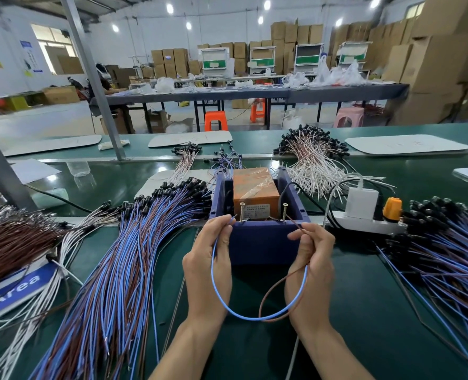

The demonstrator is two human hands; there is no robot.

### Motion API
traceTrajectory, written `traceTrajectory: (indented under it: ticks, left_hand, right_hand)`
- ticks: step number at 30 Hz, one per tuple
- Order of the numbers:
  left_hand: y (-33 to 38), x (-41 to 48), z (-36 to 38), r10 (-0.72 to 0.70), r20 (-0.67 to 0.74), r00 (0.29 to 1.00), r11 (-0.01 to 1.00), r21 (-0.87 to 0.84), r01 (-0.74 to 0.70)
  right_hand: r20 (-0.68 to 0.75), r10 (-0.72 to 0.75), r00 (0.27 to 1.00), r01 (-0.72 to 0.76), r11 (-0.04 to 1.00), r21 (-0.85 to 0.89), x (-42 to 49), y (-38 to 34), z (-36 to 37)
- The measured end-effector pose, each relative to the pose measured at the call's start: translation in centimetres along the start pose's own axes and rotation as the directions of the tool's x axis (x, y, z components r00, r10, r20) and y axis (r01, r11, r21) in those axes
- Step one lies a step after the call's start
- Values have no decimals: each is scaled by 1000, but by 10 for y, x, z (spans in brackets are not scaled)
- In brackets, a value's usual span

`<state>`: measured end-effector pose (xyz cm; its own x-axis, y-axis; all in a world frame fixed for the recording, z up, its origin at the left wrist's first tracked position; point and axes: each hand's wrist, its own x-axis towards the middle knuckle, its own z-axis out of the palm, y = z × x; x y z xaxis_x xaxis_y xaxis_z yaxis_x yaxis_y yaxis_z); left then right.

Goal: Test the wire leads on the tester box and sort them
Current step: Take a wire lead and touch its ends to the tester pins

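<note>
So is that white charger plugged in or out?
Plugged in: the white charger stands seated on the power strip, beside an orange plug.

White-painted walls [150, 37] enclose a workshop lit by round ceiling lamps [169, 8] at twelve o'clock. Tall stacks of brown cardboard boxes [433, 64] fill two o'clock. A long grey-topped table [254, 93] crosses the distance at twelve, with orange plastic stools [215, 120] beneath it. A bright window [53, 42] sits at ten o'clock, and a slanted grey metal post [95, 86] stands at eleven.
</note>
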<state>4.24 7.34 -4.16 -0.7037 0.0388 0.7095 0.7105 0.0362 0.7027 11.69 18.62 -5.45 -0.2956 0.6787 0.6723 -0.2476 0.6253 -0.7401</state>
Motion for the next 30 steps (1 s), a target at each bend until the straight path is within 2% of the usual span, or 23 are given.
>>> traceTrajectory:
  ticks: [20,30]
  left_hand:
    - [-1,-1,1,29,37,999,996,81,-32]
    - [3,1,1,94,49,994,984,145,-101]
  right_hand:
    - [18,45,999,-45,999,-20,-1,-2,-1]
    - [21,55,998,-55,998,-24,-1,-4,-2]
